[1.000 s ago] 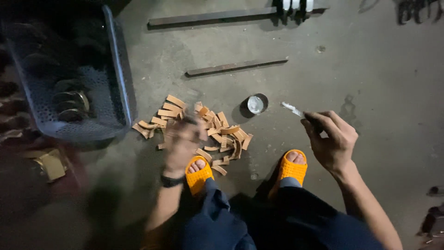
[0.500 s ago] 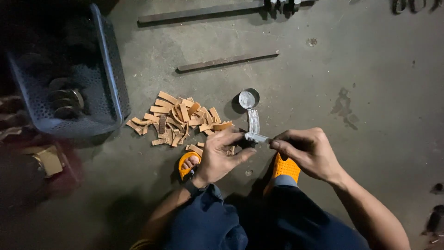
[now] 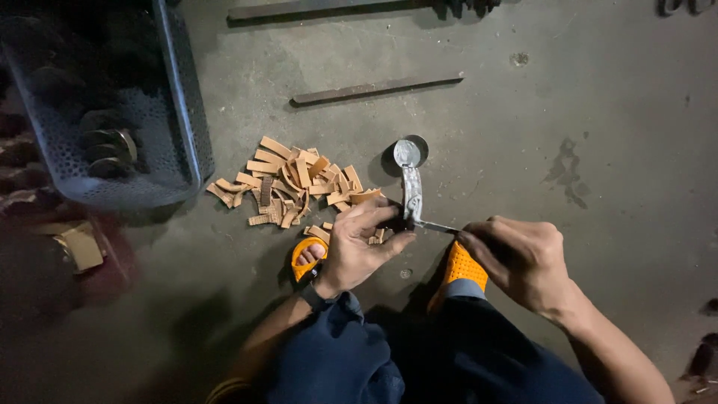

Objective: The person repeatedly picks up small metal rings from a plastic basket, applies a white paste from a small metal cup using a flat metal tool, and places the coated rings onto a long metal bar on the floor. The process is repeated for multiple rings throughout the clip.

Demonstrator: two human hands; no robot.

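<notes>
left hand (image 3: pixel 357 243) pinches grey strip (image 3: pixel 411 193) | right hand (image 3: pixel 523 258) grips thin tool (image 3: pixel 437 225) | stained concrete floor (image 3: pixel 583 112)

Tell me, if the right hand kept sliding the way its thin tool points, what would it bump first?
Probably the silvery strip pinched in the left hand. The right hand aims its thin tool leftward at it; they look touching already, though depth is unclear.
</notes>
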